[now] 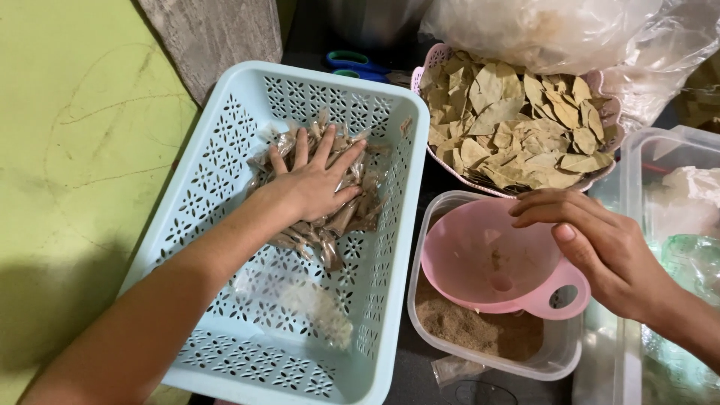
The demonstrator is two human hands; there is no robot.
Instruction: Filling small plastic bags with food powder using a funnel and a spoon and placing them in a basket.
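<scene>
My left hand (315,180) lies flat, fingers spread, on a pile of small clear packets of brown spice (330,221) inside a pale blue perforated basket (225,172). My right hand (600,244) hovers over the rim of a pink funnel (487,266), fingers curled and together, holding nothing that I can see. The funnel rests in a clear tub (420,300) with brown ground powder (465,330) at its bottom.
A pink basket (439,56) heaped with dried bay leaves (510,124) stands behind the tub. Clear plastic bags (555,26) lie at the back. A clear lidded box (660,165) is at the right. The floor to the left is green (67,150).
</scene>
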